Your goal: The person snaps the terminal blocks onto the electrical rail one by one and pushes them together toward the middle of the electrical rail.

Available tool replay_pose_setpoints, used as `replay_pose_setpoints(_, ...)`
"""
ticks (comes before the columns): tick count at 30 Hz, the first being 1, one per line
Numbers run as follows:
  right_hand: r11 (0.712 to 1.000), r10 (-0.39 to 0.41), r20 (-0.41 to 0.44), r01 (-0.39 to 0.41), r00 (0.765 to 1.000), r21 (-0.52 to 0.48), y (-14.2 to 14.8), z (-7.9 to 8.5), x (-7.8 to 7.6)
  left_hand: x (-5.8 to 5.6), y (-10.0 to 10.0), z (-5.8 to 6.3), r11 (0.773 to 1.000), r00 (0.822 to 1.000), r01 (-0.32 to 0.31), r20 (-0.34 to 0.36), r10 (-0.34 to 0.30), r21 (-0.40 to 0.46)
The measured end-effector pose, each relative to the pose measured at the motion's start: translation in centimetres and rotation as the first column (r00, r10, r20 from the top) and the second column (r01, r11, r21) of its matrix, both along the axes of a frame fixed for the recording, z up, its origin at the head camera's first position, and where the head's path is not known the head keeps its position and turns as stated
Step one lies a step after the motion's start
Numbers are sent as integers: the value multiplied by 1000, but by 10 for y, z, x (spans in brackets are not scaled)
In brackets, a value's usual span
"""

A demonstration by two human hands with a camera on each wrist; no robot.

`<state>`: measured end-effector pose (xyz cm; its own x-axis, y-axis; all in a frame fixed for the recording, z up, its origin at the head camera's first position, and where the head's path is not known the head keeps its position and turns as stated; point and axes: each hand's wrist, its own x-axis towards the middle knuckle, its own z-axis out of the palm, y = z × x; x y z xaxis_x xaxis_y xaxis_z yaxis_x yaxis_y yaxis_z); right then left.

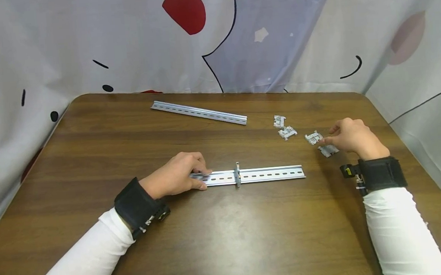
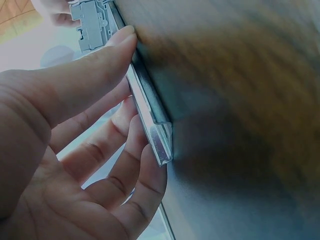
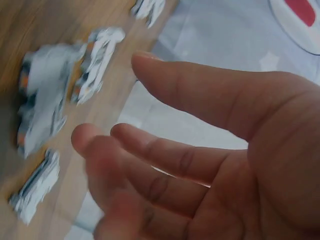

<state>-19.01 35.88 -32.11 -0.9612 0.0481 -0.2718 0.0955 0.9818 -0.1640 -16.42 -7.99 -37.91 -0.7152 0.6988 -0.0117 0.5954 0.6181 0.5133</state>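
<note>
My left hand (image 1: 179, 173) grips the left end of a slotted metal DIN rail (image 1: 272, 174) lying across the table. In the left wrist view the thumb presses one edge of the rail (image 2: 145, 107) and curled fingers lie along the other. A grey terminal block (image 1: 238, 177) stands upright across the rail near its middle. Off to the right, my right hand (image 1: 355, 137) hovers over loose terminal blocks, nearest to one grey block (image 1: 328, 150) and another beside it (image 1: 314, 137). In the right wrist view its thumb and fingers are spread apart, with nothing between them.
Farther back on the wooden table (image 1: 126, 132) lies a second DIN rail (image 1: 199, 112), set at a slant. Two more terminal blocks, one behind (image 1: 279, 121) and one in front (image 1: 288, 132), lie right of it. A printed curtain (image 1: 127, 41) hangs behind the table.
</note>
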Motion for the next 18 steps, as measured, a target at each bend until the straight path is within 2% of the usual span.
replay_pose_setpoints(5,998,-45,66,42,997,45,6,-2,1,0,0,-1,1000,1000,-3,10,3,1)
replay_pose_setpoints(8,997,-76,145,72,986,32,7,-6,1,1,0,0,1000,1000,-10,15,10,-1)
replay_pose_setpoints(12,997,-72,203,73,977,4,7,-11,-2,2,0,0,1000,1000,-15,15,15,-1)
replay_pose_setpoints(15,999,-45,178,45,983,6,7,-12,-4,2,0,0,1000,1000,-18,17,19,-3)
replay_pose_setpoints(18,1000,-20,112,20,993,3,6,-12,-5,2,1,0,1000,1000,-22,21,22,-6)
